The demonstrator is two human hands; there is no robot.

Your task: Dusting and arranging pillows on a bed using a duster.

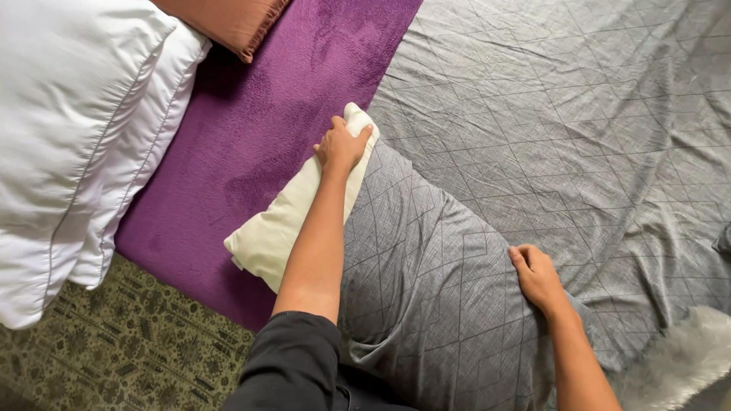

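A cream pillow (pixel 268 234) lies on the bed, partly inside a grey patterned pillowcase (pixel 426 281). My left hand (pixel 340 144) grips the pillow's far corner, where the cream fabric sticks out of the case. My right hand (pixel 537 275) presses on the right edge of the pillowcase, fingers curled on the cloth. The cream end shows at the left, outside the case.
A purple blanket (pixel 259 129) runs under the pillow. The grey patterned sheet (pixel 579 122) covers the bed to the right. White pillows (pixel 68 137) are stacked at the left, with a rust cushion (pixel 232 23) behind. A patterned olive cover (pixel 129 350) and a white furry rug (pixel 685 358) lie nearby.
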